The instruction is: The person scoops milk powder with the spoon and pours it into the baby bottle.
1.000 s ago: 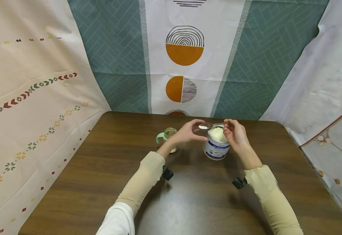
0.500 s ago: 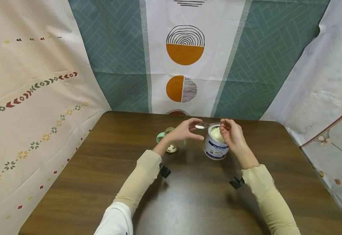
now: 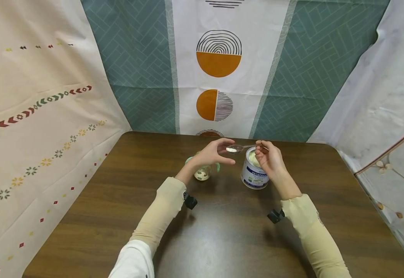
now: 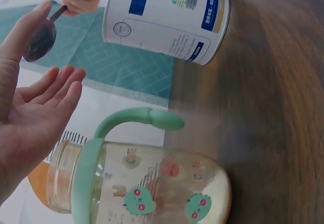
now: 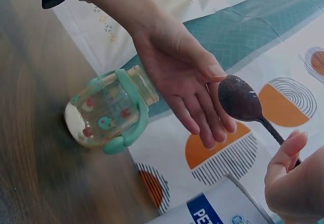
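My right hand pinches the handle of a spoon and carries it level, with white powder in its bowl. Beside the bowl, my left hand is held with thumb and fingers spread; in the right wrist view the palm shows just behind the spoon bowl. Below the left hand stands a clear baby bottle with green handles, uncapped, with pale powder at its bottom. From the head view its mouth is hidden by that hand. An open tin of pale powder stands under the right hand.
Both objects stand on a dark wooden table, toward its back edge. A patterned cloth hangs close behind that edge, with more cloth to the left and right. A small black camera sits at each wrist.
Both hands and the loaded spoon have moved left, away from above the tin and toward the bottle. The left hand now covers the bottle's mouth in the head view.
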{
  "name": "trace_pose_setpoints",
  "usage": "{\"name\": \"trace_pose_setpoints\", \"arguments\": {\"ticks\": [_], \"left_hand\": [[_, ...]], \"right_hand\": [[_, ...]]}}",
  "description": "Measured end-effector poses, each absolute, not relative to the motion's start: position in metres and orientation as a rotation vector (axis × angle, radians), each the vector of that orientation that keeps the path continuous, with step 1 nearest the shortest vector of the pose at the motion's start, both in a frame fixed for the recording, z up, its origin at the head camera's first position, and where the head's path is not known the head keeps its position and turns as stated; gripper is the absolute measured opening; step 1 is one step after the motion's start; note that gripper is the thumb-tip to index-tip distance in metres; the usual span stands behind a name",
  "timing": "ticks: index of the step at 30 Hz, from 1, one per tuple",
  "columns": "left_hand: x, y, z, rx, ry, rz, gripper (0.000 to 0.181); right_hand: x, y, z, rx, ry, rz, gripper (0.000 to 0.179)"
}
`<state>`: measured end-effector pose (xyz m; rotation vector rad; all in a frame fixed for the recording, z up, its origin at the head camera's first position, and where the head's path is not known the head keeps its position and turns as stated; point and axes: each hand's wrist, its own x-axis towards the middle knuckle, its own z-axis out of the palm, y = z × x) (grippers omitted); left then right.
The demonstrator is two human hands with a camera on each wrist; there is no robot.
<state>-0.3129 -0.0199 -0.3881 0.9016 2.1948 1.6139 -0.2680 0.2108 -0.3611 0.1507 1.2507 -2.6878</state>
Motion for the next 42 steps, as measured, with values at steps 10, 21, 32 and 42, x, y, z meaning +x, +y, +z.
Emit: {"name": "trace_pose_setpoints", "arguments": {"ticks": [10, 21, 32, 42], "left_hand": [[-0.319, -0.036, -0.386, 0.936, 2.241, 1.597, 0.064], [-0.321, -0.062, -0.387, 0.969, 2.226, 1.664, 0.064], [-0.324, -0.076, -0.387, 0.930, 2.222, 1.713, 0.060], [-0.329, -0.089, -0.399, 0.885, 2.262, 1.658, 0.057]], "right_hand": [[-0.268, 0.199, -0.360, 0.137, 1.288, -2.676, 0.038], [-0.269, 0.184, -0.365, 0.127, 1.342, -2.630, 0.036], [-0.271, 0.175, -0.369, 0.123, 1.329, -2.633, 0.037], [-0.272, 0.170, -0.372, 0.115, 1.357, -2.610, 0.032]]}}
